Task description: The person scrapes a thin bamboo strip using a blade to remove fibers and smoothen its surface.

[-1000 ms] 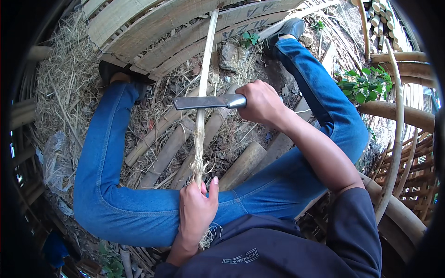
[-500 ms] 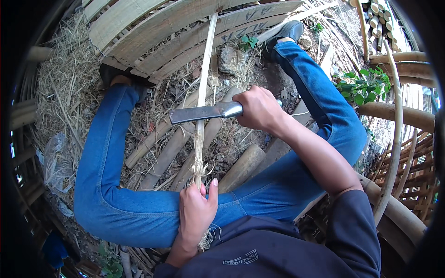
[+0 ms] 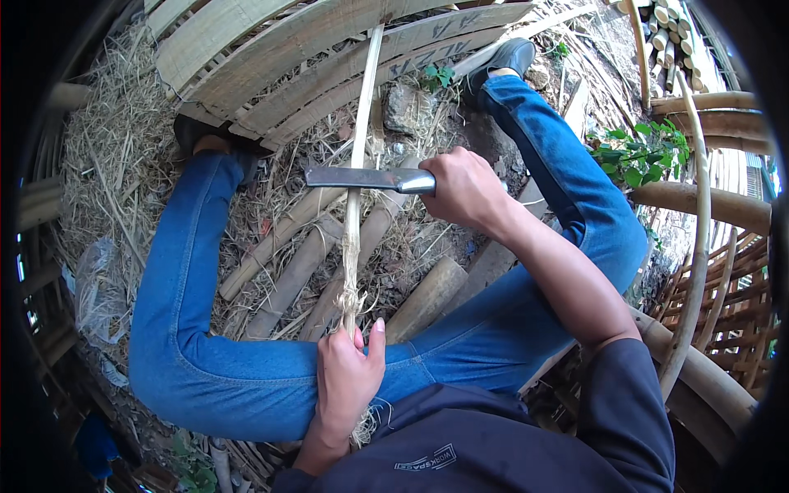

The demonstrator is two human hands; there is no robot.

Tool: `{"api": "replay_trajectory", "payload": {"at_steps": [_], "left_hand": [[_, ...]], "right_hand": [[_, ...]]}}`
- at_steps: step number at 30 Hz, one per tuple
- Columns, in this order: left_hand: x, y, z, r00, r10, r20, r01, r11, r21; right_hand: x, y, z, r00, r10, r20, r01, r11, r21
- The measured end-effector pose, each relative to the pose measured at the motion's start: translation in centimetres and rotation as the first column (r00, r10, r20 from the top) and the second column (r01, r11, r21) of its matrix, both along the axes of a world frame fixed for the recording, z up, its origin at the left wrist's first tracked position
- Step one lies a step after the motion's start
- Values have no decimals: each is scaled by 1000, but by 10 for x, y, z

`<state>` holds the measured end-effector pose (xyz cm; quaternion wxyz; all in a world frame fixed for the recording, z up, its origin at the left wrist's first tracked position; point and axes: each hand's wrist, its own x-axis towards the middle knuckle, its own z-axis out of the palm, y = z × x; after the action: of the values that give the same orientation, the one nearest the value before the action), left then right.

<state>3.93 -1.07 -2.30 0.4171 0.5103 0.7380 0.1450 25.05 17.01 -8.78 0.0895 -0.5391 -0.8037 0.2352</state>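
A long pale strip of bamboo or wood [image 3: 362, 123] runs away from my lap toward the slatted boards. Its near part is frayed, with curled shavings bunched just beyond my left hand [image 3: 350, 374]. That hand is closed around the strip's near end at my thigh, thumb up. In my right hand [image 3: 465, 189] is a broad-bladed knife [image 3: 362, 178], gripped by its handle, which the fingers mostly hide. The blade, square at its tip, lies crosswise over the strip and points left. Loose pale fibres [image 3: 370, 423] hang below my left wrist.
Slatted wooden boards [image 3: 288, 66] stand at the far side by my feet. Bamboo pieces [image 3: 431, 297] lie on straw-strewn ground between my legs, with a stone [image 3: 407, 111] beyond. Bamboo poles [image 3: 699, 205] and a woven panel [image 3: 719, 287] flank the right. A plastic bag [image 3: 100, 287] lies left.
My right hand and the knife have moved slightly away from me along the strip, and the blade sits more level. My left hand stays at the near end.
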Motion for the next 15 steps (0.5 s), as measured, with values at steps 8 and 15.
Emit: {"api": "replay_trajectory", "payload": {"at_steps": [8,15], "left_hand": [[-1,1,-2,1000,7,6,-7,1000,-12],[-1,3,-5,1000,14,10,-14,1000,-22]], "right_hand": [[-6,-8,12,997,59,53,-59,998,-19],[1,10,5,1000,-16,12,17,1000,-20]]}}
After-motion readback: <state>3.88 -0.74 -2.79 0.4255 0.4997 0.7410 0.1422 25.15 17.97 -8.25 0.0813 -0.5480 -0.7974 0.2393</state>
